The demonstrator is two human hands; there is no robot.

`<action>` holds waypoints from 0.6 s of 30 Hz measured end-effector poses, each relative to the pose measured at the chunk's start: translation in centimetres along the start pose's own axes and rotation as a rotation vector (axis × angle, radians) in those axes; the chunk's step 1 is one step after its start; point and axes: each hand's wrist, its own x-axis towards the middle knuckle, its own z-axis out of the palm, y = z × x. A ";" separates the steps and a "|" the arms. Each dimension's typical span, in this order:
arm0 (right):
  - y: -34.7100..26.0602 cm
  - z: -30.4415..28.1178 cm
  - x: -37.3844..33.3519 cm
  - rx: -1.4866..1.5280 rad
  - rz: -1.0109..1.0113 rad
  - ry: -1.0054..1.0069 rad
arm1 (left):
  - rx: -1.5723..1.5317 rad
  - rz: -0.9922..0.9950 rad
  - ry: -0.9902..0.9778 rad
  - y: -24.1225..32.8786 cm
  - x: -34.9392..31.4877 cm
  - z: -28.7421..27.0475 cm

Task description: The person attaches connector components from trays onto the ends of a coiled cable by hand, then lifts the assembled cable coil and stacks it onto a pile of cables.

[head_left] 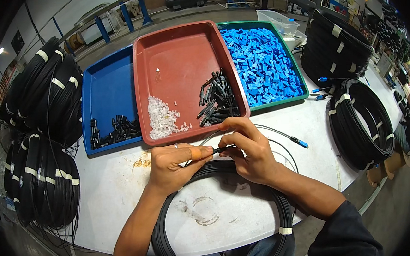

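Observation:
My two hands meet above the table, just in front of the red tray. Between their fingertips is a small black cable connector (221,150), partly covered by the fingers. My left hand (173,165), with an orange band round one finger, pinches its left end. On the other side my right hand (251,149) grips it with thumb and fingers, the index finger raised. Beneath both hands a large coil of black cable (161,235) rests on the table and reaches over my lap. One loose cable end with a blue-tipped connector (299,141) lies to the right of my right hand.
Behind my hands stand a blue tray (107,80) with black pieces, a red tray (184,50) with clear and black pieces, and a green tray (301,74) full of blue pieces. Stacked black cable coils (45,176) flank the left; more coils (358,123) stand right.

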 end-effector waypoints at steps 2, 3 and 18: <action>0.0 0.0 -0.1 0.005 -0.003 0.005 | -0.007 0.023 -0.016 -0.1 0.0 -0.1; 0.0 0.0 -0.1 0.003 0.007 -0.011 | -0.006 0.042 -0.021 -0.2 -0.1 -0.1; -0.2 -0.3 -0.1 -0.040 -0.010 -0.020 | -0.025 0.019 -0.017 0.0 -0.1 0.0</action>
